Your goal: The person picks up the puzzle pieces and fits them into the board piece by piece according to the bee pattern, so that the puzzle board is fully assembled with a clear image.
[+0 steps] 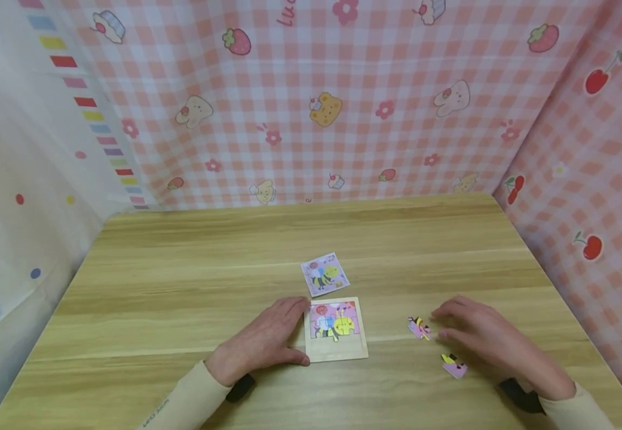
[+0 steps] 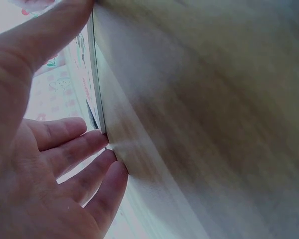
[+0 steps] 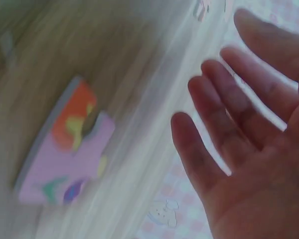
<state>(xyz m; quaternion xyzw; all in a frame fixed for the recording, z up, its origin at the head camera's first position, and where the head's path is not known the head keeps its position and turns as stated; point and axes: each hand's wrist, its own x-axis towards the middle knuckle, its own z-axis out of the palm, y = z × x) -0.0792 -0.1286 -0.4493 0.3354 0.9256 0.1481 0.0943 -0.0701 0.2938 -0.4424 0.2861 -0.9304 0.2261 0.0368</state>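
A square wooden jigsaw puzzle (image 1: 337,350) lies on the table, its upper part filled with bee-picture pieces and its lower part bare wood. My left hand (image 1: 269,335) rests along its left side, thumb by the lower corner and fingertips by the upper one. In the left wrist view those fingers (image 2: 74,149) extend toward the board's edge. My right hand (image 1: 480,329) hovers with nothing in it, just right of several loose puzzle pieces (image 1: 419,328). Closer to me lies another puzzle piece (image 1: 454,367). A pink and orange puzzle piece (image 3: 65,164) shows blurred beside the spread right fingers (image 3: 214,114).
A square picture card (image 1: 325,275) with a bee print lies just behind the puzzle, slightly turned. The wooden table (image 1: 181,251) meets a pink checked curtain (image 1: 289,119) at the back. More cloth hangs down at the left and right sides.
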